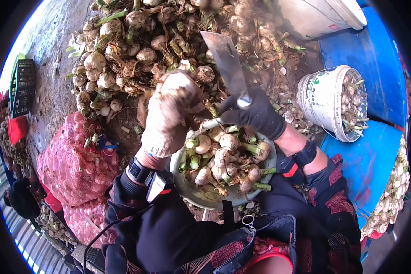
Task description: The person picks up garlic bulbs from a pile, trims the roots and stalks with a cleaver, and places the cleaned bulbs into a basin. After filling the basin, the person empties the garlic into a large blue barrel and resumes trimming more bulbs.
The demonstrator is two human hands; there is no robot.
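Black-gloved right hand point(255, 113) grips broad steel cleaver point(226, 57), edge clear of white-gloved left hand point(170, 105), grip unreadable; round whitish bulbs point(229, 142) dirt-streaked

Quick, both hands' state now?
Left hand: white glove, motion-blurred; fingers look curled, but grip and contents can't be told.
Right hand: black glove, closed, holding the broad-bladed knife.

On the left there's a pair of bulging pink mesh sacks point(77, 160) touching each other on the grubby grey floor point(55, 77), with a black slatted plastic crate point(23, 89) further out. Right side's got big blue plastic panels point(363, 68) near a large white plastic tub point(322, 18).
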